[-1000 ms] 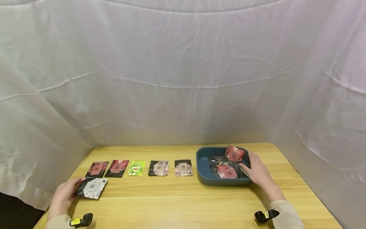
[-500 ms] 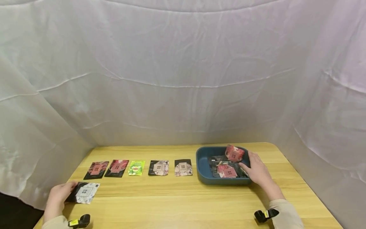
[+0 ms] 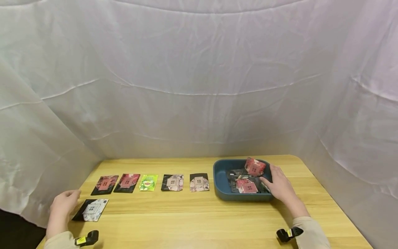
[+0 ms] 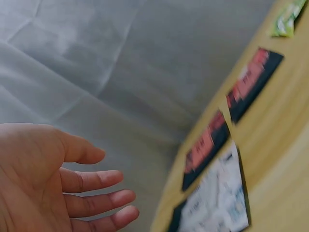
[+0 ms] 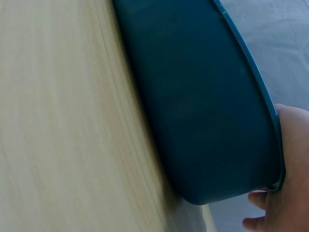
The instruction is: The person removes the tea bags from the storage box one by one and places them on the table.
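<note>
My left hand (image 3: 64, 204) hovers at the table's left side with relaxed, slightly spread fingers (image 4: 99, 203) and nothing in them. Just right of it lies a black-and-white tea sachet (image 3: 92, 210), flat on the wood. Behind that sachet, a row runs rightward: two black-and-red tea sachets (image 3: 104, 185), a green tea sachet (image 3: 148, 182), and two black-and-pale floral sachets (image 3: 172, 182). My right hand (image 3: 281, 184) grips the right rim of a blue plastic bin (image 3: 220, 181), thumb over the edge. Inside the bin are several dark and red sachets (image 3: 249, 187), one red sachet (image 3: 255, 167) leaning up at the back.
The light wooden table (image 3: 174, 221) ends on the left close beside my left arm. Pale cloth (image 3: 199, 114) hangs around the back and both sides. A small black camera sits on each wrist.
My left hand has carried the black-and-white sachet left and toward me, laid it below the row and let go, then lifted slightly away. The right hand and bin have stayed put.
</note>
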A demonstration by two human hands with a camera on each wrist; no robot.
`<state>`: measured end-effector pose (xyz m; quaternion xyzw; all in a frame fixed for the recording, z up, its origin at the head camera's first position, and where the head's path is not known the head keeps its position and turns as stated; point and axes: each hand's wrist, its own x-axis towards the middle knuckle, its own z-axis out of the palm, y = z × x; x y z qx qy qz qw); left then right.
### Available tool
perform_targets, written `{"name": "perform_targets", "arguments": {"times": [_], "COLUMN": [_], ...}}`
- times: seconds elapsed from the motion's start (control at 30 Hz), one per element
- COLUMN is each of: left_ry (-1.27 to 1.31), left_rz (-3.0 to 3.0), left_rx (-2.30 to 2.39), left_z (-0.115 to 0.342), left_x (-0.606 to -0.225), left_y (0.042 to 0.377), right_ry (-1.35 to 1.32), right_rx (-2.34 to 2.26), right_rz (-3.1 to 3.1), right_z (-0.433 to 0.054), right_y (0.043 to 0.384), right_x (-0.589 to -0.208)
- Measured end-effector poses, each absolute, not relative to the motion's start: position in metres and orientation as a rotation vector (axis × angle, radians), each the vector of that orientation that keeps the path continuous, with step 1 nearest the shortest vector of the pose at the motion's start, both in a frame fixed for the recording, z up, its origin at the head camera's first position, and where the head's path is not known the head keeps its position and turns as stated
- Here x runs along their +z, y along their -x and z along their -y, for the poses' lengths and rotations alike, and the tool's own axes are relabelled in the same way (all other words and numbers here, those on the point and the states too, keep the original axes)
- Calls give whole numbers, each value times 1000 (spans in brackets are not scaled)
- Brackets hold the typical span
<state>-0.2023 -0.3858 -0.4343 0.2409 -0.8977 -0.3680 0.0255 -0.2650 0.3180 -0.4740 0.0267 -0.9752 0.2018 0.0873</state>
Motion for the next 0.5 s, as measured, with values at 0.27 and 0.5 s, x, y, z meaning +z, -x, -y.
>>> {"name": "perform_targets", "arguments": {"times": [0.27,0.5], "left_ry": [-570,-416], "left_rz": [2751,2744], "left_rx": [-1306,-1346], "left_z": [364,326], "left_x": [-408,-389], "left_y": [205,209], "right_ry": [-79,-74], "right_rx": [601,603], "right_rz": [2905,2896], "right_z": [-319,-320], "right_y": [266,267], "right_x": [-475,-476]}}
